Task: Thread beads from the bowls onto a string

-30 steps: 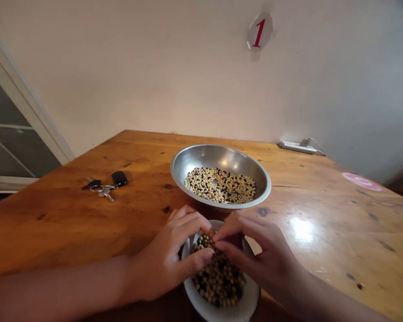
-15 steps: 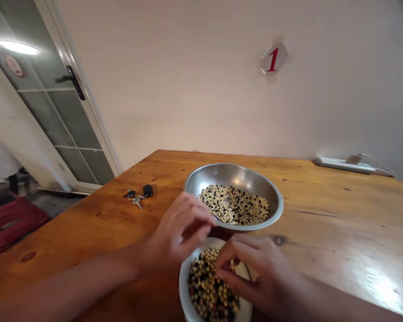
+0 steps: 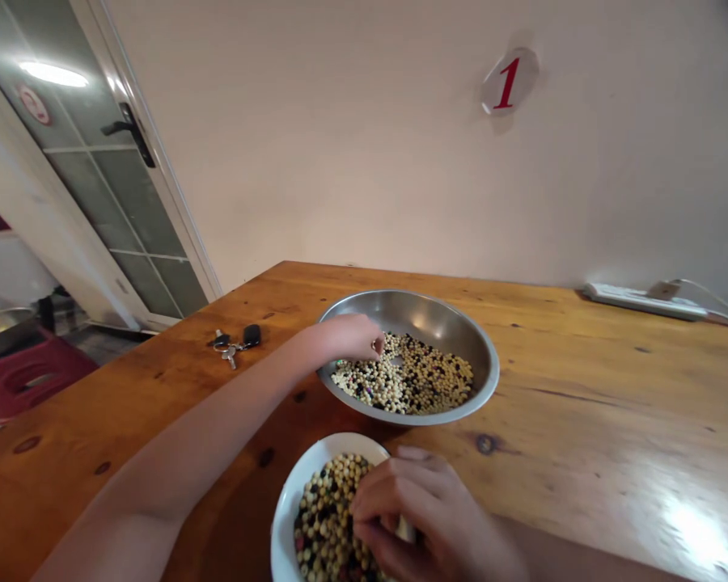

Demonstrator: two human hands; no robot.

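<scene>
Mixed beans (image 3: 326, 517), pale and dark with a few reddish ones, heaped in a white bowl (image 3: 286, 505) at the near edge of a wooden counter (image 3: 588, 404). Paler beans (image 3: 421, 376), flecked with black, spread across the bottom of a stainless steel bowl (image 3: 455, 322), which stands just beyond the white bowl, near it but not touching.

The step in hand, as it looks: one hand at each bowl. The right hand (image 3: 430, 517) sits over the white bowl, its fingers (image 3: 412, 477) curled close and narrow against the heap. A pale sliver shows among them, too hidden to tell what it is. The left hand (image 3: 352, 338) reaches over the steel bowl's rim, its fingers (image 3: 377, 346) bent down towards the beans. Whether they hold anything cannot be told.

Further out on the counter: a set of keys (image 3: 230, 346) with black fobs, left of the steel bowl, and a white power strip (image 3: 643, 301) against the wall.

Writing: a red numeral 1 on a plaque (image 3: 510, 79) on the wall. No brand is legible. A round sticker (image 3: 35, 105) on the glass door (image 3: 97, 186) is too small to read.
</scene>
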